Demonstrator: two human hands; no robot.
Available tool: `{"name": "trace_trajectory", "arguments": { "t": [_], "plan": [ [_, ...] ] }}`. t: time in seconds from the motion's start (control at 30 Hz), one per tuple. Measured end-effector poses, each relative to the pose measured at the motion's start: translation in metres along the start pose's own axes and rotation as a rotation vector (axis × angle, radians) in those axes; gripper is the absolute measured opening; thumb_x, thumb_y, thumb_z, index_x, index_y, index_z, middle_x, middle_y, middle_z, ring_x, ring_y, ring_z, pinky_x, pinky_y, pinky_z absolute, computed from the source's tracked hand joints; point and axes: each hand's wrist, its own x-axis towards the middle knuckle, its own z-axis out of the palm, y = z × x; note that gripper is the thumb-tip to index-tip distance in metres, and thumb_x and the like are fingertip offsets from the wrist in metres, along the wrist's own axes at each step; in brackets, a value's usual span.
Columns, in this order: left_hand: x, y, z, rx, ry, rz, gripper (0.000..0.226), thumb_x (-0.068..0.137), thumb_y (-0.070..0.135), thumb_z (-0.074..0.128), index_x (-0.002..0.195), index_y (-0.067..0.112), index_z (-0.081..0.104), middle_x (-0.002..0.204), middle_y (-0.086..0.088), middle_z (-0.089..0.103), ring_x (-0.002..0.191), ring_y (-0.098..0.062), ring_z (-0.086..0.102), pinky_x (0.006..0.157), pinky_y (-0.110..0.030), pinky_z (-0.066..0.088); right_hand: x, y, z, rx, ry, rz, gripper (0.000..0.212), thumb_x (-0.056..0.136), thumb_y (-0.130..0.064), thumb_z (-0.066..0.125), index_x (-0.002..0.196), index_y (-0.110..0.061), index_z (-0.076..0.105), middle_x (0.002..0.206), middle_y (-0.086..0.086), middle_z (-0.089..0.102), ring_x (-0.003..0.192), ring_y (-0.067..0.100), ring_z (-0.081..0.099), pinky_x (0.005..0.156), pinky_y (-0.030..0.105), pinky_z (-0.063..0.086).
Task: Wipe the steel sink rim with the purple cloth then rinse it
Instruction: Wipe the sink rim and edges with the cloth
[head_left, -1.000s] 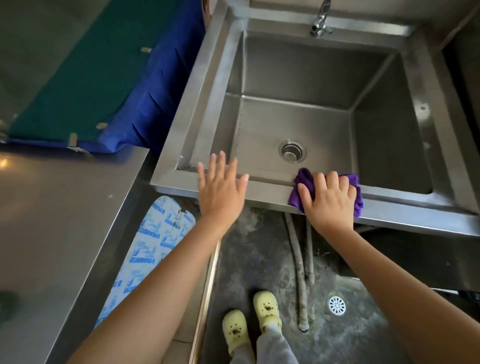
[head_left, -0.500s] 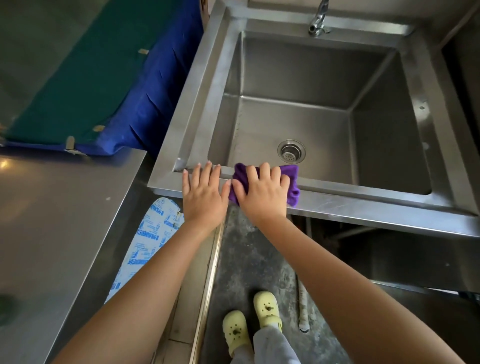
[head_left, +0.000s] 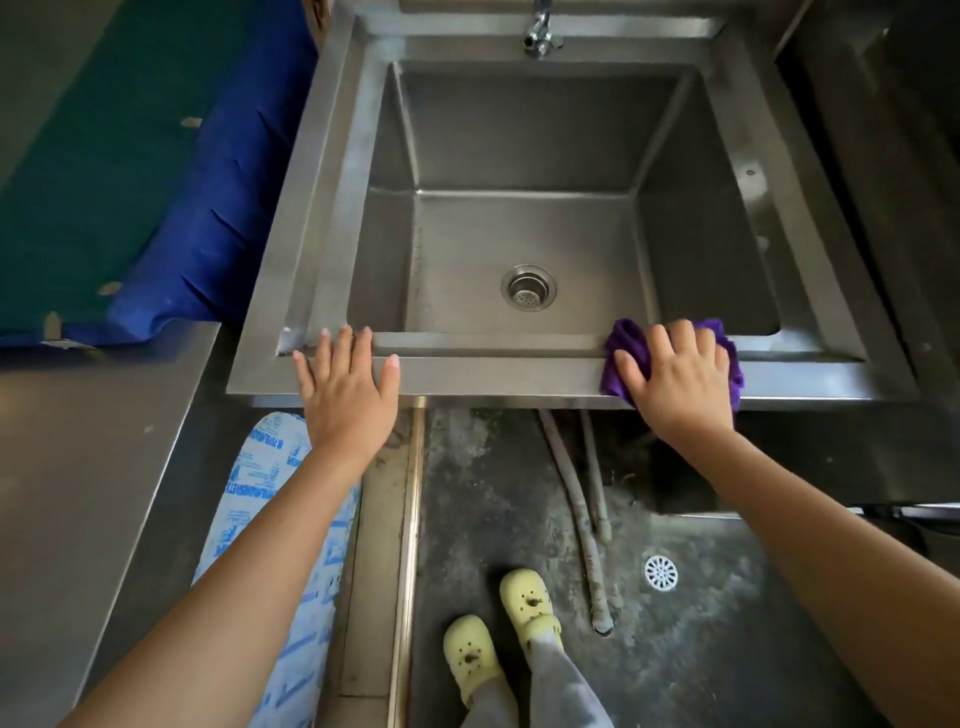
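Right hand (head_left: 680, 382) pressing purple cloth (head_left: 626, 340) on sink rim (head_left: 498, 371)

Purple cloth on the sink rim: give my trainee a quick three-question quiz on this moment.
1. True or false: the right hand presses the purple cloth flat on the sink's near rim.
2. The left hand is: A) holding the tap, B) resting open on the rim, C) inside the basin.
3. Fill in: no water shows running, so the ___ step is not yet done.

Key: 1 true; 2 B; 3 rinse.
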Motion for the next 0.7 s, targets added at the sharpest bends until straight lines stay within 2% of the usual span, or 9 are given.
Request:
{"name": "trace_trajectory", "arguments": {
  "t": [0.07,0.17,0.23,0.3,0.37,0.43,0.53,0.6,0.7],
  "plan": [
    [-0.002,0.018,-0.004,-0.040,-0.008,0.033,0.055,0.099,0.041,0.021,0.148,0.019,0.019,0.159,-0.006,0.013,0.147,-0.022,0.002,0.117,-0.044,-0.008,-0.001,-0.003,0.002,0.003,-0.024,0.036,0.045,0.092,-0.049,0.037,0.106,-0.009,0.053,0.109,0.017,0.054,0.099,0.038,0.047,0.088,0.046,0.037],
    [-0.007,0.080,-0.006,-0.250,-0.057,0.236,0.052,0.099,0.030,0.032,0.148,0.018,0.019,0.159,-0.004,0.010,0.147,-0.019,0.002,0.117,-0.032,-0.004,-0.002,-0.004,-0.003,0.028,-0.035,0.034,0.044,0.092,-0.050,0.036,0.107,-0.012,0.053,0.108,0.014,0.054,0.099,0.036,0.047,0.088,0.044,0.036],
    [-0.013,0.132,-0.005,-0.395,-0.135,0.387,0.052,0.099,0.022,0.034,0.149,0.019,0.018,0.159,-0.001,0.010,0.147,-0.014,0.003,0.115,-0.024,-0.002,-0.001,0.002,-0.004,0.097,-0.098,0.005,0.047,0.090,-0.051,0.035,0.114,-0.015,0.052,0.112,0.012,0.053,0.103,0.034,0.046,0.091,0.043,0.034],
    [-0.018,0.178,-0.003,-0.470,-0.214,0.516,0.051,0.100,0.017,0.033,0.149,0.019,0.018,0.159,0.001,0.013,0.146,-0.012,0.005,0.114,-0.021,0.000,0.001,0.012,-0.010,0.267,-0.170,-0.058,0.055,0.085,-0.050,0.031,0.125,-0.017,0.049,0.117,0.010,0.055,0.109,0.032,0.047,0.096,0.042,0.033],
    [-0.020,0.211,0.001,-0.477,-0.296,0.572,0.051,0.100,0.018,0.034,0.148,0.023,0.019,0.158,0.002,0.017,0.146,-0.014,0.009,0.115,-0.023,0.006,0.000,0.028,-0.021,0.538,-0.213,-0.109,0.051,0.085,-0.035,0.038,0.130,-0.013,0.048,0.122,0.009,0.058,0.113,0.029,0.050,0.102,0.040,0.035],
    [-0.020,0.228,0.006,-0.366,-0.314,0.569,0.052,0.098,0.029,0.040,0.147,0.028,0.023,0.156,0.002,0.024,0.144,-0.018,0.017,0.114,-0.031,0.020,-0.005,0.048,-0.026,0.679,-0.219,-0.084,0.047,0.090,-0.019,0.046,0.135,-0.008,0.043,0.134,0.011,0.053,0.124,0.027,0.045,0.109,0.037,0.031],
    [-0.018,0.241,0.013,-0.148,-0.231,0.643,0.057,0.090,0.041,0.052,0.143,0.029,0.034,0.145,0.001,0.040,0.137,-0.021,0.030,0.106,-0.036,0.034,-0.016,0.088,-0.022,0.491,-0.087,0.070,0.053,0.094,-0.023,0.047,0.143,-0.006,0.032,0.150,0.012,0.035,0.141,0.026,0.025,0.117,0.035,0.015],
    [-0.012,0.251,0.016,-0.149,-0.214,0.666,0.052,0.089,0.037,0.056,0.138,0.027,0.043,0.136,0.001,0.049,0.130,-0.020,0.038,0.102,-0.033,0.036,-0.019,0.116,-0.017,0.406,-0.036,0.206,0.057,0.096,-0.032,0.043,0.144,-0.005,0.027,0.153,0.013,0.027,0.145,0.027,0.017,0.118,0.034,0.010],
    [-0.002,0.269,0.018,-0.171,-0.208,0.679,0.042,0.088,0.031,0.059,0.129,0.024,0.056,0.119,0.001,0.059,0.114,-0.019,0.048,0.090,-0.028,0.039,-0.012,0.150,-0.013,0.395,-0.068,0.302,0.058,0.099,-0.036,0.033,0.146,-0.004,0.022,0.156,0.014,0.020,0.146,0.026,0.010,0.118,0.033,0.006]
  ]
}}
